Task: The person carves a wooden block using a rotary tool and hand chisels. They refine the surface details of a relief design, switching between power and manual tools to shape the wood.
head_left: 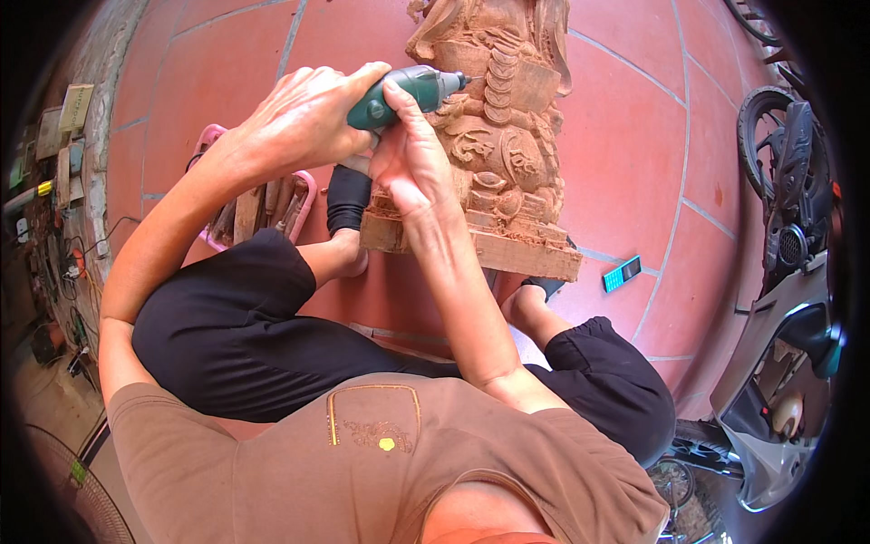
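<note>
A green and grey handheld rotary tool (399, 98) is held between both hands, its dark tip pointing right, toward a carved wooden figure (512, 150). Whether the bit touches the wood, I cannot tell. My left hand (313, 111) wraps the tool's rear end from the left. Close to the tool's nose, my right hand (412, 168) grips it from below, thumb laid along the body. Deep relief covers the brown figure: scrolls, a row of overlapping discs and folds. It stands on a squared wooden base (517, 252) between my feet, and its upper part runs out of view.
Left of my foot sits a pink-rimmed basket (310, 195) of wooden-handled tools. A turquoise mobile phone (622, 274) lies on the red tiled floor (625, 181). A motorbike (788, 272) stands at far right. Clutter lines the left wall, with a fan (72, 490) at lower left.
</note>
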Demonstrator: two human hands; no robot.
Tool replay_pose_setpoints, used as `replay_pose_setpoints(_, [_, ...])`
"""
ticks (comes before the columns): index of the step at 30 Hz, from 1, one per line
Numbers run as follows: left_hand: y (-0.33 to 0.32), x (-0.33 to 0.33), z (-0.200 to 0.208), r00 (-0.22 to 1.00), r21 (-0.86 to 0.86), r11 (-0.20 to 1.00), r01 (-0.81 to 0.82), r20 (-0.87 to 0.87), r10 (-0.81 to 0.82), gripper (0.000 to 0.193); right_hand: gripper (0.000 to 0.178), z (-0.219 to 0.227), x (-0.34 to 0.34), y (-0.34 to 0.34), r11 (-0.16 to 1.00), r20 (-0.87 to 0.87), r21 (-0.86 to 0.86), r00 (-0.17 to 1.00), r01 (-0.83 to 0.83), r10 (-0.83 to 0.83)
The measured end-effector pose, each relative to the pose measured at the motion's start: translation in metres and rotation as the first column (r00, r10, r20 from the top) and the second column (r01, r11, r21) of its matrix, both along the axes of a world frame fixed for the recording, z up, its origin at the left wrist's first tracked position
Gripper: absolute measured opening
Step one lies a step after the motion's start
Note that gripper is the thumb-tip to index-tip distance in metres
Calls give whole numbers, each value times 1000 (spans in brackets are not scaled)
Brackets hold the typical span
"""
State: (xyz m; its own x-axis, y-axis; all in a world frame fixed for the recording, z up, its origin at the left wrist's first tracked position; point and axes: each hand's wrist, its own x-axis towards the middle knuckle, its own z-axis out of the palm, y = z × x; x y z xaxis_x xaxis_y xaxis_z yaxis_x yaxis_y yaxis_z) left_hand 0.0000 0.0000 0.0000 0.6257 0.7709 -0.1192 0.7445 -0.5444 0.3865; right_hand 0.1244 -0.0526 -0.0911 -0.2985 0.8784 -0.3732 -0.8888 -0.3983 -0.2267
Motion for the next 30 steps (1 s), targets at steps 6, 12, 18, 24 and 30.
replay_pose_setpoints(6, [-2, 0, -4, 999, -24, 1000, -5, -44, 4, 59, 44, 7, 2, -5, 999, 33, -38, 999, 15, -14])
replay_pose_setpoints(12, [-3, -1, 1, 996, -67, 998, -12, -88, 6, 64, 41, 10, 2, -6, 1000, -14, -11, 1000, -3, 3])
replay_pose_setpoints(18, [-5, 0, 2, 990, -111, 993, -24, -137, 9, 64, 39, 9, 0, -10, 1000, -11, -6, 1000, -19, 19])
replay_pose_setpoints(24, [-6, -7, -7, 1000, 23, 999, 23, 6, -23, 53, 38, 8, -1, -12, 1000, -7, -5, 1000, -24, 24])
replay_pose_setpoints(30, [-5, -13, -6, 999, -30, 999, 21, -23, -22, 58, 41, 17, -10, -15, 999, 11, -39, 1000, 13, -13])
